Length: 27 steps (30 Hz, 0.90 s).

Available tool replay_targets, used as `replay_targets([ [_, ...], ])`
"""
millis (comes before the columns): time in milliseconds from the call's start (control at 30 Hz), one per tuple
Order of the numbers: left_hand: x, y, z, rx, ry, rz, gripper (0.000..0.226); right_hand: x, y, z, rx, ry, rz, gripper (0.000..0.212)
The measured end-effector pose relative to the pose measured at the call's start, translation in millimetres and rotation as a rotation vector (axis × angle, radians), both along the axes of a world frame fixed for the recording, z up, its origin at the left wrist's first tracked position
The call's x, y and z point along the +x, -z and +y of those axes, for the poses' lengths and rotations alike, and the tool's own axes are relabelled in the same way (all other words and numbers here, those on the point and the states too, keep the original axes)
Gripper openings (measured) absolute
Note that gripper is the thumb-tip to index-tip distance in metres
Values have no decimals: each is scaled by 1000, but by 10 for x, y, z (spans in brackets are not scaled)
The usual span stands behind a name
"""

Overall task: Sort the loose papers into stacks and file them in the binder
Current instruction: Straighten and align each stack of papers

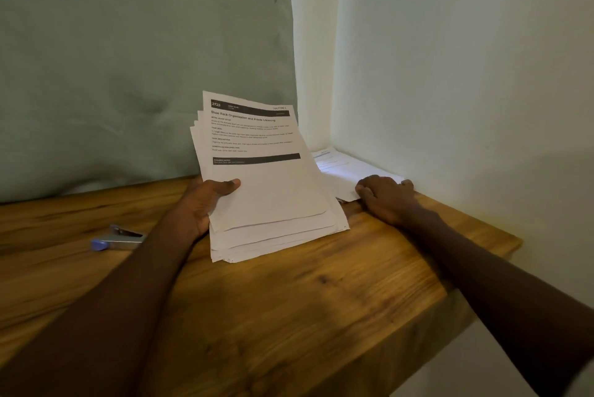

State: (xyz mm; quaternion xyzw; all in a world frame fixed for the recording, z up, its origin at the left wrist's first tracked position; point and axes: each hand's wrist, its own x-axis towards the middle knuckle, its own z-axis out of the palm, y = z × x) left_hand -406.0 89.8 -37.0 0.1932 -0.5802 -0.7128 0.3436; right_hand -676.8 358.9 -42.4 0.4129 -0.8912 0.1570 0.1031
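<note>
Nearest to me, both forearms reach in from the bottom edge over the wooden bench (289,316), whose right end is cut square just short of the pale wall (466,75). I take the held sheaf of papers (266,191) as my landmark. My left hand (205,200) grips that sheaf at its left edge, thumb curled over the top sheet and fingers hidden behind the pages, so the grip is pinched on the paper. The sheaf is tilted up toward me, its lower corners resting on or just above the bench; I cannot tell which. The sheets are fanned unevenly, and the top page carries a dark header bar and the heading "Shoe Rack Organization and Insole Cleaning"; the smaller print is too blurred to read. Left of the sheaf and well apart from it lies a small metal stapler with a purple end (117,238), soft in focus. Right of the sheaf, my right hand (385,199) lies palm down with fingers bent on the near edge of a second stack of papers (350,168) lying flat in the corner; whether it pinches a sheet or only presses I cannot tell. Something dark peeks out under that stack beside the sheaf, too hidden to name. Behind the sheaf stands a grey-green cushioned panel (128,59).
</note>
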Motion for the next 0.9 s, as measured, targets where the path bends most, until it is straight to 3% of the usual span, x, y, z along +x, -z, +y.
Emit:
replay_targets([
  [167,158,-10,164,8,-47,5,43,-41,22,-15,1,-4,26,47],
  [333,297,-58,384,14,-60,65,41,92,28,83,-339,-5,341,29],
  [400,357,-95,497,8,-54,89,39,250,-14,91,-482,-73,354,23],
  [467,421,-159,590,-10,-57,107,39,635,-104,18,-672,-182,50,28],
  [567,646,-262,682,-34,-61,136,43,1319,-359,-160,-787,-360,-843,62],
  [600,760,-294,700,-47,-54,138,44,1475,-439,-204,-772,-417,-1009,66],
  [767,1668,-623,588,-173,-94,101,47,2144,-664,-634,-746,-625,-1090,39],
  [900,2518,-1004,190,-448,-228,-62,53,2953,-884,-1257,-811,-633,-964,25],
])
